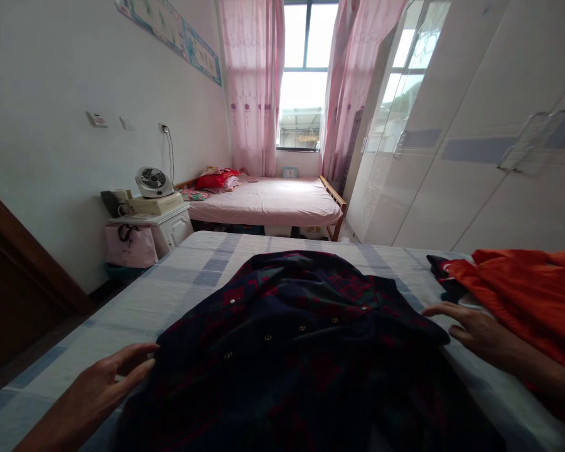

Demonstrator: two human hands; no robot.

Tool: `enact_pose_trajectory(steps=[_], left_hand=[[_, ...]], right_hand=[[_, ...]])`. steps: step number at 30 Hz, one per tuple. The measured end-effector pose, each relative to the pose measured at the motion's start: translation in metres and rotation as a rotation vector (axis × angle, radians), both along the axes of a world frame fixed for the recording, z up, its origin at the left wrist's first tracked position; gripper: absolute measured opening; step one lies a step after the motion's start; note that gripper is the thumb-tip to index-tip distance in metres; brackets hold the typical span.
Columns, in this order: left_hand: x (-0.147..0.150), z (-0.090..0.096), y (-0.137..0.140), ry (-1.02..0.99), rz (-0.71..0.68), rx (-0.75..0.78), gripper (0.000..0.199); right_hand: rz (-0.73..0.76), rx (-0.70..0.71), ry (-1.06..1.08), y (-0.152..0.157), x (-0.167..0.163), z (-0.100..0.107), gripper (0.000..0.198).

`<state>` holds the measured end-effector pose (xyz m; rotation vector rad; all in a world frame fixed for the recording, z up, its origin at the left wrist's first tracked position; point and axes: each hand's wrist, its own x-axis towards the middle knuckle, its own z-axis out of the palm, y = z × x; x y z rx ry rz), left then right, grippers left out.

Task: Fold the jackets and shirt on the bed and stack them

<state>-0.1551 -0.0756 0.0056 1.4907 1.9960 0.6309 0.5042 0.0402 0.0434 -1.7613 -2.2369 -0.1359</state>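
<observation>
In the head view, a dark blue-and-red checked cloth shirt (292,351) lies on a white-and-blue striped sheet (179,298). The left hand (106,376) is narrow at its edge; I can't tell if it pinches. The right hand (478,333) is loosely wide. This looks like spreading; next needs soft pulls.

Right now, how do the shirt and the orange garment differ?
The shirt is dark plaid with shiny buttons showing; the orange garment is bright, with no buttons visible.
The shirt is spread across the middle; the orange garment lies rumpled at the right.
The left hand and right hand are at the shirt's edges, not on the orange garment.
Both lie on the near bed.
</observation>
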Motion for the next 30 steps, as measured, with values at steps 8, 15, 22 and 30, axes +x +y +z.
enact_pose_trajectory(steps=[8,15,22,30], left_hand=[[0.013,0.001,0.062,0.017,0.082,0.117,0.075],[0.040,0.028,0.070,-0.442,0.080,-0.166,0.057],[0.042,0.036,0.052,-0.917,0.352,-0.036,0.034],[0.068,0.036,0.032,-1.099,0.339,-0.347,0.050]], right_hand=[[-0.054,-0.083,0.074,0.069,-0.055,0.003,0.044],[-0.153,-0.223,-0.035,0.127,-0.090,-0.025,0.054],[-0.120,-0.224,0.172,0.135,-0.098,-0.022,0.033],[-0.008,-0.384,1.172,0.108,-0.074,0.014,0.020]])
